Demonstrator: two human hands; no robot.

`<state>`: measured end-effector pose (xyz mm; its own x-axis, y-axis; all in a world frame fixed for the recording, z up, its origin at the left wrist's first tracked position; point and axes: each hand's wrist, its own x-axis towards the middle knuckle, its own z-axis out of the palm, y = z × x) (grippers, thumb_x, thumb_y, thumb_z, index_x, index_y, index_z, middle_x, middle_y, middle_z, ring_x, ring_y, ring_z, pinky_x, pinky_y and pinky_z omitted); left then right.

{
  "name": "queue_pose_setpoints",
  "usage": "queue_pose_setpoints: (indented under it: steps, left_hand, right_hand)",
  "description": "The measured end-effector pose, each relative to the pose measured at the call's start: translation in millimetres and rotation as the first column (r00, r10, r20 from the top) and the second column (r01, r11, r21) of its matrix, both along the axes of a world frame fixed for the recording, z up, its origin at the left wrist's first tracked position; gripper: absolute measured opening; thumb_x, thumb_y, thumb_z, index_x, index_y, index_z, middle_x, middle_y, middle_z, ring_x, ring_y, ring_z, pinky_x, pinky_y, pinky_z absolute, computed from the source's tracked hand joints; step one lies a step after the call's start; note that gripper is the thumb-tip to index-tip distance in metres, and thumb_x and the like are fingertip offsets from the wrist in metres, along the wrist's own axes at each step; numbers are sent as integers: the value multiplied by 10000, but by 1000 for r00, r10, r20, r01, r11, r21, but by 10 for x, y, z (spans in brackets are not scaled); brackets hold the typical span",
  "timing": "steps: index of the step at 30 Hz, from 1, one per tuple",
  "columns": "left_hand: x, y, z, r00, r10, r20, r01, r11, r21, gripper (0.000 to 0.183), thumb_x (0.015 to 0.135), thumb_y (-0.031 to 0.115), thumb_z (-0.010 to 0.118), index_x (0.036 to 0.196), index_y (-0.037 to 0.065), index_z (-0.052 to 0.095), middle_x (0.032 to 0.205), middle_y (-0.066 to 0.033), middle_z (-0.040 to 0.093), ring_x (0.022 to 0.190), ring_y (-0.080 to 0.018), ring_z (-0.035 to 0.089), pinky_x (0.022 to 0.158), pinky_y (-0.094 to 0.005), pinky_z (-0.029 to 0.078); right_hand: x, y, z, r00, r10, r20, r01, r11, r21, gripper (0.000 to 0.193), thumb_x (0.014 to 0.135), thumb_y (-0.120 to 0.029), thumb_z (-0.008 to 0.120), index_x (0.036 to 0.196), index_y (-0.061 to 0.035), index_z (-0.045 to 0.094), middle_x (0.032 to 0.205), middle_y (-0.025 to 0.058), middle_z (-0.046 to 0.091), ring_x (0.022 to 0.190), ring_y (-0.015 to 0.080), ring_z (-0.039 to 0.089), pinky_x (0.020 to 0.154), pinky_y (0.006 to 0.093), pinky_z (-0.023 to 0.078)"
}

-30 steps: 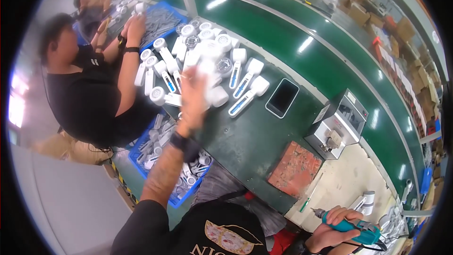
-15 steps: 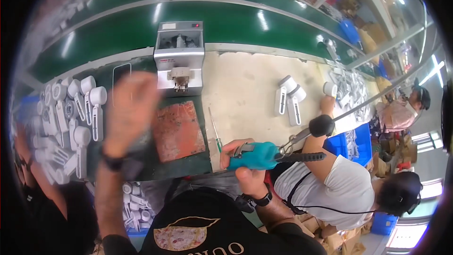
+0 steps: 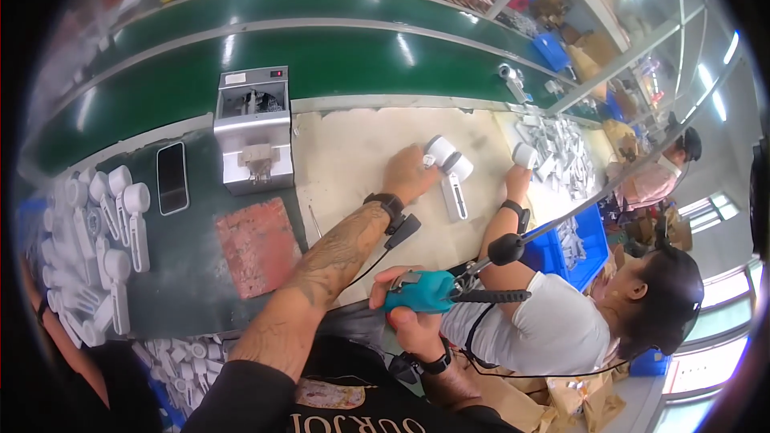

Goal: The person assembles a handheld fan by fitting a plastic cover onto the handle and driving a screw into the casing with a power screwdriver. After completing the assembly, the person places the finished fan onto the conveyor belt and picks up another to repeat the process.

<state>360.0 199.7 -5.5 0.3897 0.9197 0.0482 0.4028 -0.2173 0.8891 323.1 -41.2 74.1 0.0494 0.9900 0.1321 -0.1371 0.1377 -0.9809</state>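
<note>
My left hand (image 3: 411,176) reaches across the cream work surface and closes on a white round-headed handled piece (image 3: 439,149), whose handle my fingers hide. Against it lies a second such piece (image 3: 456,184), with a dark slot along its handle. Held in my right hand (image 3: 413,322), near the front edge, is a teal electric screwdriver (image 3: 419,291). It hangs from a cable and lies almost level, its black ribbed end toward the right.
A silver screw feeder (image 3: 255,132) stands at the back, a red worn mat (image 3: 257,248) before it. Left are a phone (image 3: 172,178) and heaped white pieces (image 3: 88,248). On the right, a co-worker's hand (image 3: 517,180) holds a white piece near a blue bin (image 3: 589,252).
My left hand has swung from the left side over to the two white pieces and closed on one. My right hand keeps the screwdriver. The view has shifted, and the phone is uncovered.
</note>
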Motion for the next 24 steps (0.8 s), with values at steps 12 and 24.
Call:
queue_pose_setpoints:
  steps: [12, 24]
  left_hand:
    - [-2503, -827, 696, 990, -66, -129, 103, 947, 304, 203, 869, 213, 700, 958, 35, 666, 936, -143, 669, 901, -348, 661, 802, -440, 525]
    - [-3067, -1139, 285, 994, 93, -62, -44, 832, 553, 302, 853, 198, 739, 1109, 50, 682, 996, -104, 661, 947, -327, 637, 857, -421, 522]
  right_hand:
    - [-35, 889, 106, 979, -169, -115, 181, 978, 103, 782, 915, -684, 591, 1176, 51, 525, 775, 72, 567, 691, 188, 554, 646, 316, 450]
    - [-793, 1274, -78, 990, -144, 2, 140, 963, 230, 753, 884, -681, 640, 1091, 35, 541, 692, 57, 525, 599, 180, 536, 551, 320, 428]
